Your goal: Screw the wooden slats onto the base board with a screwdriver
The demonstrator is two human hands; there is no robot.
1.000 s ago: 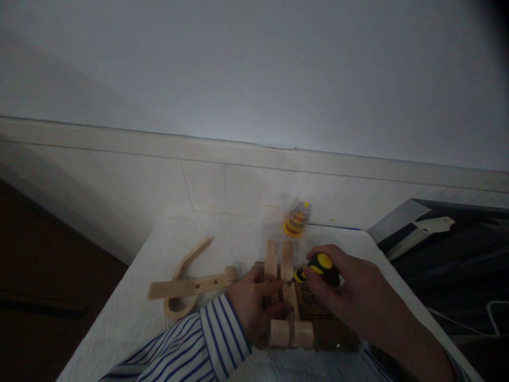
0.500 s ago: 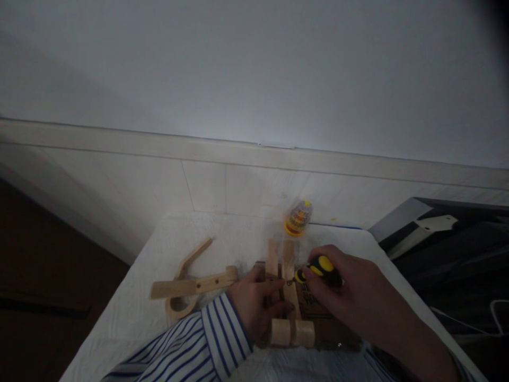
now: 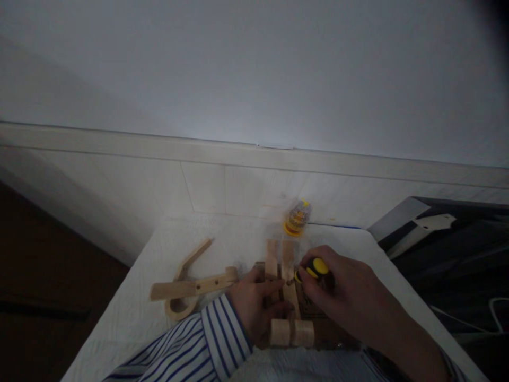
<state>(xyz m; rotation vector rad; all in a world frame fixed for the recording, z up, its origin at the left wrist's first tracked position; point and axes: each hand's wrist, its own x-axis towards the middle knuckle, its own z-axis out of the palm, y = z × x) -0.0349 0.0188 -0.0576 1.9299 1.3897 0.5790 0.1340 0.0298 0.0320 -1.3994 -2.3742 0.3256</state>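
My right hand (image 3: 342, 289) is closed round the black and yellow handle of a screwdriver (image 3: 320, 266). The tool's tip points left at a screw or hole in a pale wooden piece (image 3: 289, 254). My left hand (image 3: 254, 300) grips that wooden assembly from the left, its fingertips close to the screwdriver tip. A second wooden strip (image 3: 271, 257) runs beside the first, and two rounded wooden blocks (image 3: 292, 332) sit at the near end. Under the assembly lies a brown board or box (image 3: 330, 331) with dark printing, partly covered by my right hand.
Another wooden assembly (image 3: 178, 289), with a ring-shaped part and angled arms, lies to the left on the white-covered table (image 3: 131, 313). A clear container with a yellow base (image 3: 297, 220) stands at the back by the wall. Dark items and a white cable (image 3: 497, 313) are at the right.
My right hand has turned and shifted slightly left with the screwdriver, hiding more of the handle. My left hand and the wooden pieces stay where they were.
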